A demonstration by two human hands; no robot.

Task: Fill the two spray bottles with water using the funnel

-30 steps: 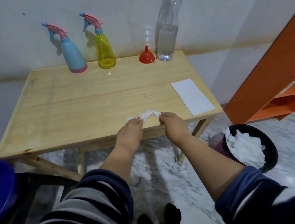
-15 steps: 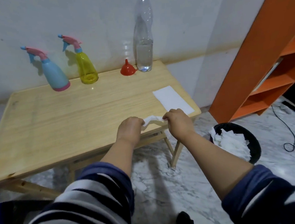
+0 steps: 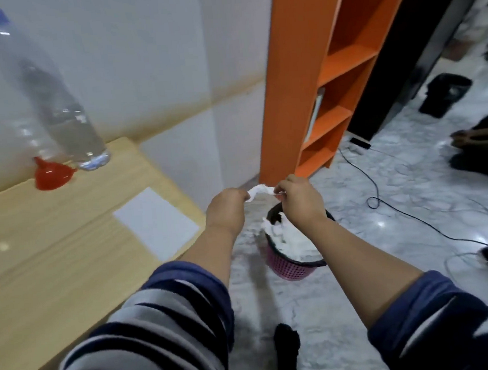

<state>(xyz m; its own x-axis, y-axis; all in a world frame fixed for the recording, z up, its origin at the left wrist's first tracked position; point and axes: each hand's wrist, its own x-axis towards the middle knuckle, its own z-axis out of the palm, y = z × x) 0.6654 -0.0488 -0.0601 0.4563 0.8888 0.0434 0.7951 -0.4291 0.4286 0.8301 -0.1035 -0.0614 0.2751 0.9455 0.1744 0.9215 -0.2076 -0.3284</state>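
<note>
Both hands off the table's right edge, above the wastebasket [image 3: 290,264]: left hand [image 3: 227,208] & right hand [image 3: 298,201] each pinch an end of a crumpled white tissue [image 3: 259,190] stretched btwn them. Red funnel [image 3: 51,176] sits upside down at the table [image 3: 53,258] back edge, touching the water bottle [image 3: 56,112] beside it; white sheet [image 3: 156,222] lies near the table's right edge. Spray bottles out of frame.

Home room, marble floor [image 3: 386,232], orange shelving [image 3: 341,69], wooden table [image 3: 54,272], pink wastebasket [image 3: 287,264]
</note>
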